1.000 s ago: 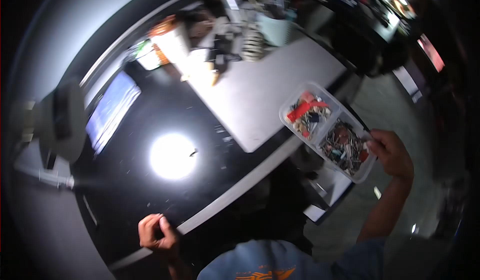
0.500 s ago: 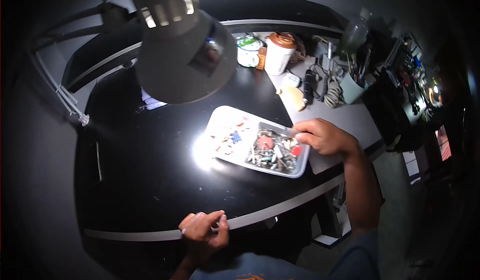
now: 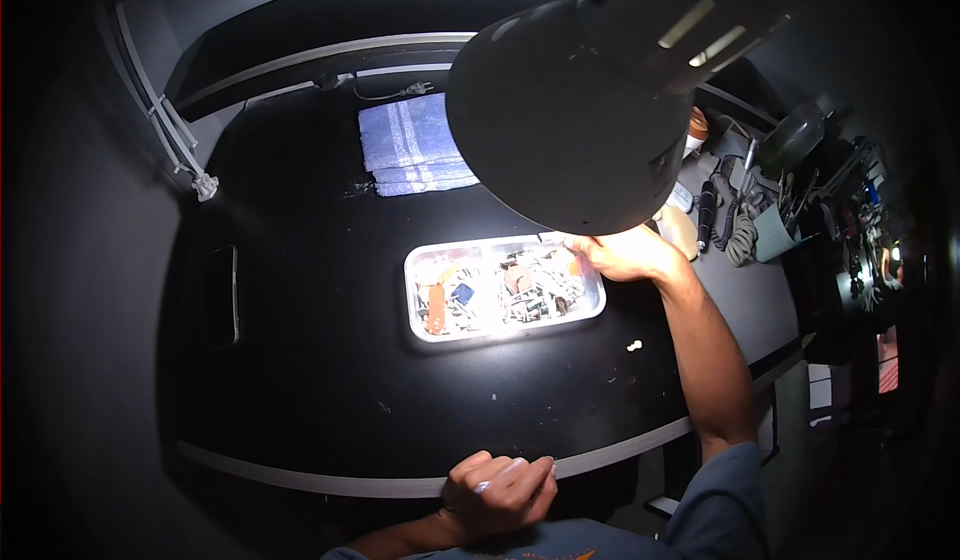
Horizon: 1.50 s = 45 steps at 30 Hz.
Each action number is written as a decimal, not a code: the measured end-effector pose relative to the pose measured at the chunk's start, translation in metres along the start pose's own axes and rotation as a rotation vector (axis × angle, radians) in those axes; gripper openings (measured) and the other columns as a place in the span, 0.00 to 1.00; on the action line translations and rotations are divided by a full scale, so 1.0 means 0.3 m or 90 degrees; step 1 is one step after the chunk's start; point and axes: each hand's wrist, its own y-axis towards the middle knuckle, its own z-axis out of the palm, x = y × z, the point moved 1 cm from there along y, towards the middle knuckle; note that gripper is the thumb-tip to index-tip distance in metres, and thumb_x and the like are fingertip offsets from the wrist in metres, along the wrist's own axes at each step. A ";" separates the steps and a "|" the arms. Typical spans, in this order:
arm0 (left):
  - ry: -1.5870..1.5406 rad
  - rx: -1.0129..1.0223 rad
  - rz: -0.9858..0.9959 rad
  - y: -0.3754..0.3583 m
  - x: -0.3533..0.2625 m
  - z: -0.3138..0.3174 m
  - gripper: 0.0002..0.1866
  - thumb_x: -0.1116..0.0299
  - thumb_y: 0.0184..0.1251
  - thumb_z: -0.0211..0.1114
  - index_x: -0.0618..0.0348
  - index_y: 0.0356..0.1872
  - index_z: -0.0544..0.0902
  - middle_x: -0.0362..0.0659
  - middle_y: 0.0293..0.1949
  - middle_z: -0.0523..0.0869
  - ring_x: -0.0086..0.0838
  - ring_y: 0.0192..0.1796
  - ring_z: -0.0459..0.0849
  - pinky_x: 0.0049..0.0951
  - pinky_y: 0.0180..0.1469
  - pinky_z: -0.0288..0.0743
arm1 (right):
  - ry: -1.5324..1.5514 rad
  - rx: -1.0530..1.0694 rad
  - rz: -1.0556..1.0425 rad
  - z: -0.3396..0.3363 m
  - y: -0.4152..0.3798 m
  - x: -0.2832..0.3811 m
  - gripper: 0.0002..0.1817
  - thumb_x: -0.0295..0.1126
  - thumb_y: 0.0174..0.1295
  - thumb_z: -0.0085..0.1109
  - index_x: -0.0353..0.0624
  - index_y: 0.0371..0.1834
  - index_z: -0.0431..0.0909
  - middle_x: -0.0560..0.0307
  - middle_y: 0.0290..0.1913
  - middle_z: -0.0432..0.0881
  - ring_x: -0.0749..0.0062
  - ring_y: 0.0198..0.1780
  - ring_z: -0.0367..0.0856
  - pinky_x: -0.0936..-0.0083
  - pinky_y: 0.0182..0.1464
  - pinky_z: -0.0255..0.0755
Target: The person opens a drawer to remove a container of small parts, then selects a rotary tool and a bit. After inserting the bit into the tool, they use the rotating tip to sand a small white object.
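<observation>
A white plastic container (image 3: 412,305) with two compartments sits on the black desk under bright lamp light. Small metal parts fill its right compartment around a round reddish piece (image 3: 519,280). In the left one are a brown strip (image 3: 436,308), a dark blue square piece (image 3: 462,294) and more small bits. My right hand (image 3: 625,253) is closed on the container's back right corner, its upper edge partly behind the lamp shade. Down at the desk's front edge, my left hand (image 3: 500,490) is curled into a loose fist, with nothing visible in it.
A large lamp shade (image 3: 570,110) hangs low over the desk (image 3: 300,360). Behind the container lies a folded blue towel (image 3: 410,145). Cables (image 3: 740,235), a pen cup (image 3: 780,235) and a bottle (image 3: 795,135) crowd the right side. Small pale bits (image 3: 634,345) lie near my right forearm.
The container has moved left across the desk and turned straighter, with my right hand still on it. My left hand has curled tighter. The view has shifted, showing more of the towel.
</observation>
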 end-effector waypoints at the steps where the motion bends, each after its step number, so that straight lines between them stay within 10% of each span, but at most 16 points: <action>1: -0.006 0.007 0.002 0.003 -0.001 -0.004 0.05 0.67 0.59 0.76 0.55 0.31 0.90 0.31 0.14 0.71 0.19 0.14 0.72 0.24 0.20 0.58 | 0.025 -0.005 0.030 0.008 0.002 0.014 0.11 0.26 0.73 0.51 0.31 0.49 0.81 0.43 0.34 0.87 0.61 0.34 0.87 0.62 0.46 0.79; 5: -0.013 0.017 0.013 -0.002 0.003 -0.002 0.05 0.66 0.59 0.76 0.54 0.30 0.89 0.30 0.13 0.71 0.19 0.14 0.72 0.24 0.20 0.58 | 0.064 -0.062 0.063 0.041 -0.015 0.006 0.12 0.26 0.73 0.51 0.30 0.50 0.81 0.42 0.36 0.87 0.55 0.39 0.90 0.59 0.50 0.80; 8: -0.011 0.035 0.016 -0.003 0.001 -0.002 0.04 0.66 0.58 0.76 0.52 0.29 0.90 0.30 0.13 0.74 0.21 0.13 0.73 0.24 0.21 0.58 | -0.126 -0.371 -0.168 0.080 -0.037 -0.051 0.10 0.28 0.72 0.55 0.32 0.48 0.82 0.41 0.37 0.86 0.51 0.39 0.87 0.60 0.46 0.79; 15: -0.311 0.173 -0.042 0.015 0.015 -0.060 0.10 0.63 0.63 0.77 0.52 0.42 0.91 0.37 0.21 0.83 0.31 0.22 0.84 0.33 0.27 0.73 | -0.075 -0.492 -0.044 0.072 -0.175 0.098 0.06 0.26 0.65 0.65 0.36 0.41 0.85 0.48 0.28 0.77 0.55 0.33 0.79 0.59 0.42 0.74; 17: -0.140 0.274 0.064 0.080 0.009 -0.178 0.10 0.65 0.62 0.78 0.53 0.43 0.90 0.38 0.24 0.86 0.31 0.24 0.85 0.33 0.29 0.75 | -0.108 -0.549 -0.063 0.084 -0.181 0.076 0.03 0.25 0.62 0.66 0.37 0.36 0.85 0.51 0.28 0.77 0.56 0.33 0.77 0.60 0.42 0.73; 20: -0.024 0.310 0.114 0.211 0.074 -0.284 0.11 0.69 0.59 0.78 0.53 0.43 0.90 0.39 0.28 0.88 0.32 0.26 0.86 0.34 0.31 0.76 | -0.122 -0.571 -0.061 0.087 -0.192 0.030 0.02 0.24 0.60 0.67 0.39 0.35 0.85 0.53 0.29 0.76 0.58 0.33 0.76 0.60 0.42 0.72; 28: 0.158 -0.183 0.116 0.350 0.335 -0.173 0.06 0.77 0.51 0.72 0.59 0.31 0.88 0.41 0.21 0.83 0.32 0.19 0.79 0.30 0.27 0.69 | -0.150 -0.542 -0.008 0.094 -0.223 -0.007 0.03 0.23 0.53 0.69 0.42 0.27 0.83 0.54 0.28 0.75 0.55 0.35 0.75 0.60 0.42 0.70; 45: 0.160 -0.023 0.074 0.305 0.343 -0.159 0.10 0.74 0.53 0.73 0.61 0.38 0.91 0.40 0.19 0.87 0.27 0.17 0.83 0.25 0.23 0.69 | -0.024 -0.440 0.005 0.117 -0.218 0.006 0.04 0.21 0.53 0.64 0.40 0.31 0.85 0.57 0.26 0.73 0.62 0.32 0.71 0.65 0.38 0.68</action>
